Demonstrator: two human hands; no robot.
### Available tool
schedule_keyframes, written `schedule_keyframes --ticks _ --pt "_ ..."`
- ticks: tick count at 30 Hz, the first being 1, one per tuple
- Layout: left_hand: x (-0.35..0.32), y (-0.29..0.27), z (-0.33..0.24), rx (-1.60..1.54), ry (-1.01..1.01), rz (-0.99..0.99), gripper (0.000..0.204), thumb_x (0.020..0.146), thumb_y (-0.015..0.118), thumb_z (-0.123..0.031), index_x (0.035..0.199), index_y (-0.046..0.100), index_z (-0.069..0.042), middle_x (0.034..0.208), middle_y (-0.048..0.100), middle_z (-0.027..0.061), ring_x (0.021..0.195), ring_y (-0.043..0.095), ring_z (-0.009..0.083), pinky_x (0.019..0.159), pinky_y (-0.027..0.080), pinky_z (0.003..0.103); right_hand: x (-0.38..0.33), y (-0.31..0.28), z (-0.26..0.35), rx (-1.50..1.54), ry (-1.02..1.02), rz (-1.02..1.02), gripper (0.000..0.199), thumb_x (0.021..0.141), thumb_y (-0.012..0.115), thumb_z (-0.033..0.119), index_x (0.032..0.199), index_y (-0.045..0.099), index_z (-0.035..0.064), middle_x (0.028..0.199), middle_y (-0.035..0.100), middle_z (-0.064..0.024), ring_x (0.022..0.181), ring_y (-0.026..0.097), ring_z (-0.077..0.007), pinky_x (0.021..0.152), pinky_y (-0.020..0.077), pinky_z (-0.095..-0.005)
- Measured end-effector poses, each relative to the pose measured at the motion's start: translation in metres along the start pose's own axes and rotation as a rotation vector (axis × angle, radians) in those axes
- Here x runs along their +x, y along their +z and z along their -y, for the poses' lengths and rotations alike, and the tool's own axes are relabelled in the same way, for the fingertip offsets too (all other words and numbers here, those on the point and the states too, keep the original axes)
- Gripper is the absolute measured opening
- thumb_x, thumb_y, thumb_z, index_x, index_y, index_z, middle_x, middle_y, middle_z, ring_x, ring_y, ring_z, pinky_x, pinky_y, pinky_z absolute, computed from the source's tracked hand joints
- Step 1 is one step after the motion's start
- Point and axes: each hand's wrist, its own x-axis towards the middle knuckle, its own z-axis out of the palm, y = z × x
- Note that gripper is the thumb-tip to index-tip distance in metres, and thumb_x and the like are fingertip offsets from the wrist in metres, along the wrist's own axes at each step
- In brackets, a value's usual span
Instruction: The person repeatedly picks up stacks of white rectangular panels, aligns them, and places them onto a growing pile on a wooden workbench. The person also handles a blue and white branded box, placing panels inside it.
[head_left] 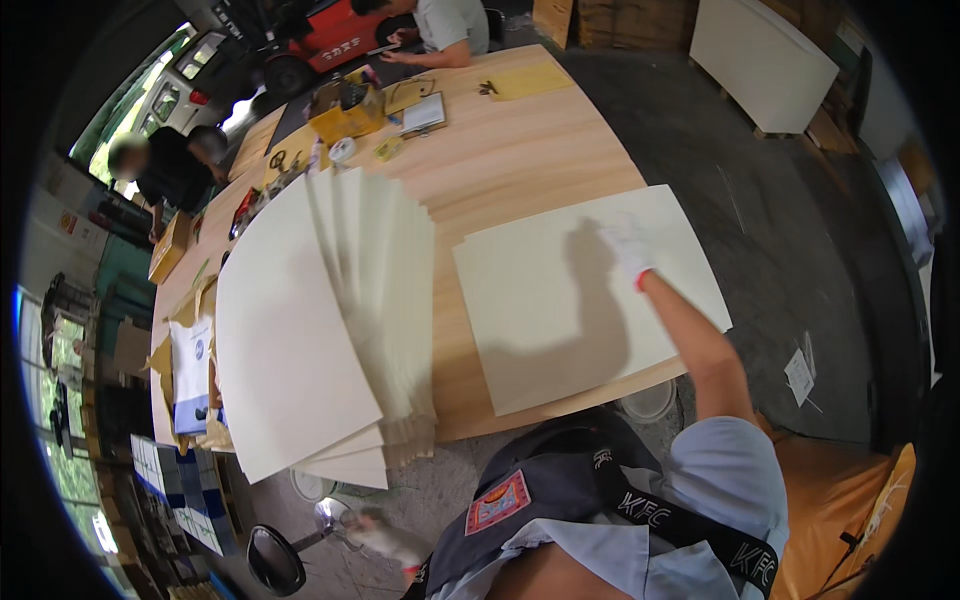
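The left hand (385,540), gloved and blurred, hangs low off the table's near edge, its grip unreadable. The gloved right hand (630,250) lies spread flat on the pale sheet (560,310), whose near corner overhangs the wooden table (520,150). Fanned boards (330,320) lie alongside; beyond, clutter and open concrete floor (780,240).

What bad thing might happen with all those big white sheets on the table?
The fanned stack of sheets hangs past the table edge, so it might slide off. The single sheet also overhangs; the gloved right hand pressing its far side could shift it. The left hand hangs low, away from both.
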Motion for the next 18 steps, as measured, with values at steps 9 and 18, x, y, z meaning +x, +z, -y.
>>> schedule_keyframes --ticks 9,18 --pt "-0.089 0.27 0.037 0.395 0.005 0.942 0.056 0.092 0.06 -0.036 0.137 0.046 -0.004 0.133 0.055 0.0234 0.124 0.053 0.0343 0.1 0.042 0.043 0.018 -0.128 -0.182 -0.135 0.542 0.012 0.105 0.073 0.068 0.067 0.145 0.037 -0.0027 0.139 0.051 -0.0252 0.128 0.051 -0.0364 0.105 0.0414 -0.0401" --pt "-0.082 0.373 -0.022 0.672 -0.133 0.928 0.056 0.086 0.066 -0.033 0.132 0.047 -0.008 0.128 0.057 0.0214 0.114 0.057 0.038 0.096 0.044 0.043 0.003 -0.113 -0.136 0.38 0.162 -0.088 0.064 0.077 0.08 0.038 0.118 0.057 -0.0057 0.113 0.067 -0.0157 0.102 0.063 -0.0259 0.089 0.0484 -0.0352"
